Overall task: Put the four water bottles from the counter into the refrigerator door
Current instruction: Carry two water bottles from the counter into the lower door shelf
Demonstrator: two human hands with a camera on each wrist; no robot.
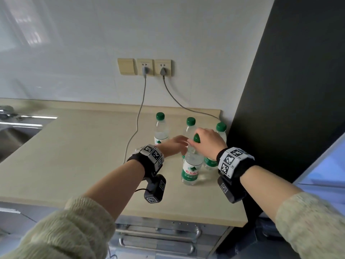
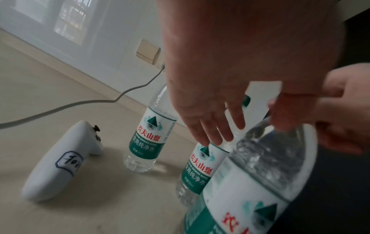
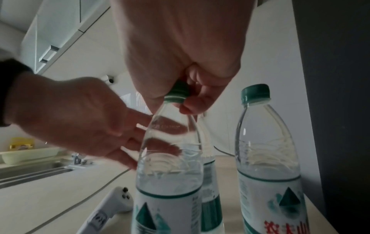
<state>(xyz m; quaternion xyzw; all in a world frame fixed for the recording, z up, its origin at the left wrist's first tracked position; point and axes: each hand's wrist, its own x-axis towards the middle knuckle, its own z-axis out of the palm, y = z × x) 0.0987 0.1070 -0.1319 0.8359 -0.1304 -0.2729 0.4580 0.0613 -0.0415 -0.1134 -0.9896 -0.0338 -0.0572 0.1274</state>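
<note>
- Right grip (image 1: 206,140) pinches the green cap (image 3: 177,93) of the near bottle (image 1: 192,165), fingers curled round the cap from above; the bottle stands on the worktop (image 1: 74,156) or is barely off it, I cannot tell which.
- Left grip (image 1: 174,145) is wide, fingers straight and spread, reaching in just left of the held bottle at shoulder height; it holds nothing, and whether the fingertips (image 2: 208,139) touch plastic I cannot tell.
- Fridge (image 1: 291,81): a tall, dark, matt slab right of the grip; its door shelves do not show.
- Worktop: smooth, pale beige, with a rounded front edge.
- Progress, as I judge it: all four bottles remain by the worktop, so none is stowed; this is the first pick, and four transfers are left.
- Other three bottles: far-left one (image 1: 160,129) behind the left grip, middle one (image 1: 190,126) behind the held bottle, right one (image 1: 221,128) beyond the right grip, next to the fridge. All are clear, thin, ribbed plastic, tapering to ridged green caps, with glossy white-and-green labels.
- White controller (image 2: 62,159): smooth, curved plastic, lying left of both grips.
</note>
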